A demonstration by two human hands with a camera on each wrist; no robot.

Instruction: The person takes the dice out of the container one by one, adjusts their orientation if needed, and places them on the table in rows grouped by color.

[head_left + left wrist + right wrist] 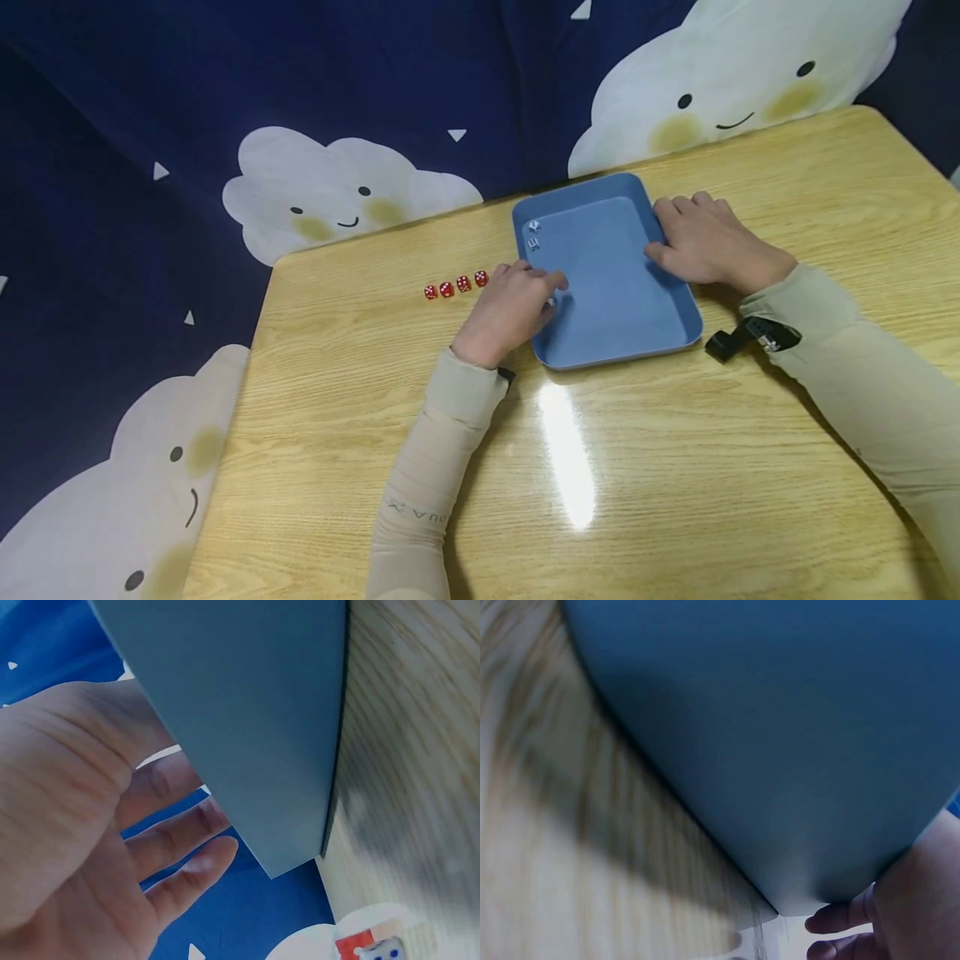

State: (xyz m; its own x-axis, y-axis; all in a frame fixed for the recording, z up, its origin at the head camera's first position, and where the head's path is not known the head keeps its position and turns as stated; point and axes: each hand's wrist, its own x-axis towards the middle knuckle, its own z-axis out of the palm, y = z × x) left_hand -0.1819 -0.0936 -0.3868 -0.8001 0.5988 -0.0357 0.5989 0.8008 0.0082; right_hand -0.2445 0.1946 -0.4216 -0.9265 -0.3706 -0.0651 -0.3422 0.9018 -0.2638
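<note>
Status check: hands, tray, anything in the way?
Right hand holding right rim of blue tray. Left hand over left rim, grip unclear. White dice inside tray. Left hand hides part of rim; red dice outside.

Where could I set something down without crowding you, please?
Bare table lies before the blue tray, between the sleeves, and left of the red dice; the tray's middle is bare too. Crowded: its left wall, with the left hand over it and white dice inside; the right hand holds its right wall.

Navy curtain (375, 75) with 3 smiling clouds (330, 179) borders a wood-grain table (337, 400).
</note>
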